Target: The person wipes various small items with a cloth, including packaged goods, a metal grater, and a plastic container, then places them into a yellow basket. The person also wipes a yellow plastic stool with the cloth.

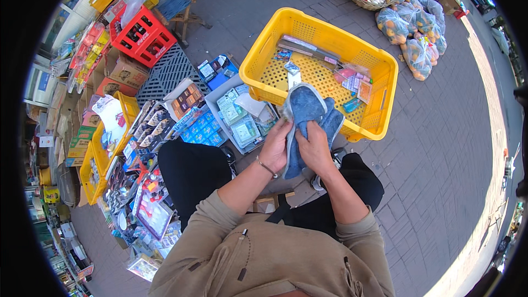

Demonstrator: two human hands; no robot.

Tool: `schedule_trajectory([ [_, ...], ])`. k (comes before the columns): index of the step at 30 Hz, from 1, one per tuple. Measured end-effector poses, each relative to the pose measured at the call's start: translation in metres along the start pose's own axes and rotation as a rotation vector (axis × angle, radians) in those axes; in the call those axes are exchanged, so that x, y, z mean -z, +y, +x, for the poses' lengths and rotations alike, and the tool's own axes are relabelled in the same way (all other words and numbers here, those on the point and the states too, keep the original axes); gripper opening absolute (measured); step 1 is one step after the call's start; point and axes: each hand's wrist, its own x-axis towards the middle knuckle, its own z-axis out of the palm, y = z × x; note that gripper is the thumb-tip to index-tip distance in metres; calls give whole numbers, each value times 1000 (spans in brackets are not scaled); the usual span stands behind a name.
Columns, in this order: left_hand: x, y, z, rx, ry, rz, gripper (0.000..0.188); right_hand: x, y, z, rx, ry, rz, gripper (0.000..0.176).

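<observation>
A blue fleecy cloth item with a pale edge (307,105), perhaps a lined slipper or mitt, is held between both hands over the near rim of a yellow plastic crate (381,103). My left hand (277,144) grips its left edge. On the other side, my right hand (313,145) is closed around a fold of the cloth. Inside the crate lie long narrow boxes (309,51), a blue packet (351,105), a small orange box (364,91) and other small packages.
Left of my knees stand a grey bin of packaged goods (212,99), blue boxes (202,128) and a red bottle crate (154,39). Beyond the yellow crate are a wicker basket of eggs (371,5) and bagged orange fruit (420,55).
</observation>
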Motion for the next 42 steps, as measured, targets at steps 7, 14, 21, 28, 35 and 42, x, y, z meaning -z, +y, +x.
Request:
schedule_trajectory([
  [7,75,5,-17,207,37,-388,49,-24,-1,-19,-3,-312,-4,29],
  [14,116,7,-16,114,-180,-429,40,-47,-2,-30,175,-426,-167,32],
  [21,131,23,-5,281,307,-111,50,12,-1,15,-383,-503,591,38],
  [28,148,58,-6,230,254,-236,46,114,19,24,-162,-34,1563,57],
  [35,229,78,-3,-63,512,277,28,104,8,21,-72,-335,1717,64],
  [42,269,59,6,104,508,-174,21,107,14,19,-76,453,811,47],
])
